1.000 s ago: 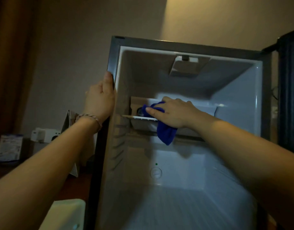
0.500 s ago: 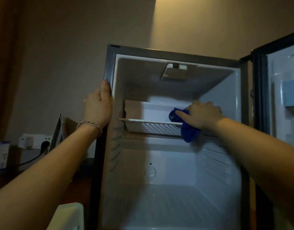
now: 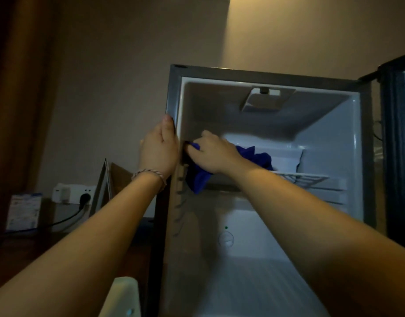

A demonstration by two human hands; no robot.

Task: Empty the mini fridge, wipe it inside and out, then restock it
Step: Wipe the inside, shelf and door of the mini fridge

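The mini fridge (image 3: 265, 75) stands open with a bare white interior. My left hand (image 3: 159, 151) grips the fridge's left front edge, thumb on the frame. My right hand (image 3: 212, 153) is inside, pressing a blue cloth (image 3: 254, 156) against the left inner wall at the level of the white wire shelf (image 3: 307, 177). The cloth bunches over the shelf and hangs below my palm. My fingertips are partly hidden by the cloth. The fridge door (image 3: 398, 145) is swung open at the right.
A thermostat dial (image 3: 226, 239) sits on the back wall. Left of the fridge are a folded card stand (image 3: 103, 186), a wall socket with a plugged cable (image 3: 82, 197) and a small blue-white box (image 3: 24, 211). A pale object (image 3: 122, 298) lies at the bottom edge.
My right hand has swept the blue cloth from the right end of the shelf across to the left inner wall. My left hand has stayed on the fridge edge.
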